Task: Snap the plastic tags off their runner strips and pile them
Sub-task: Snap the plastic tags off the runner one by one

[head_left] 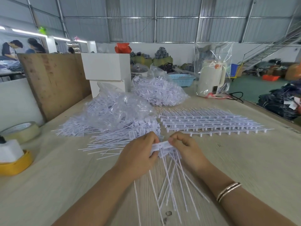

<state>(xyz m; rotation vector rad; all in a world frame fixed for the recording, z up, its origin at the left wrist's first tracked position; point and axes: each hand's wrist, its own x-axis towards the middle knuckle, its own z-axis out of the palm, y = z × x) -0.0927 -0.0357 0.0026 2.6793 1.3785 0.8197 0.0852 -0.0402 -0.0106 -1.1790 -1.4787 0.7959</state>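
- Plastic tags (162, 146): a bunch held above the bench (57, 176) at centre, between both hands; flat label ends bunched at the top, thin white tails fanning down toward the camera.
- Yellow tape roll (16, 167), far left edge of the bench, with a white foam block (9, 151) sitting on it; behind it, a beige tape roll (22, 131).
- Plywood board (53, 82), leaning upright at the left rear of the bench.
- Loose pile of tags (114, 137), left of centre, just beyond the left hand; tails point mostly leftward.
- Clear bag of tags (114, 106), resting on the far side of that pile; a second clear bag of tags (158, 92) lies behind it, to the right.
- White boxes (105, 67), two stacked, behind the bags.
- Left hand (138, 154): fingers curled round the label ends of the bunch from the left.
- Right hand (185, 147): fingers clenched on the same label ends from the right, thumb tip pressed on top; bracelets (228, 191) on the forearm.
- Runner strips (208, 123): stacked flat in overlapping rows on the bench right of centre, beyond the right hand, tags still attached.
- Blue basket (182, 79) and cream electric kettle (211, 77) in a clear plastic wrap, at the far right rear of the bench.
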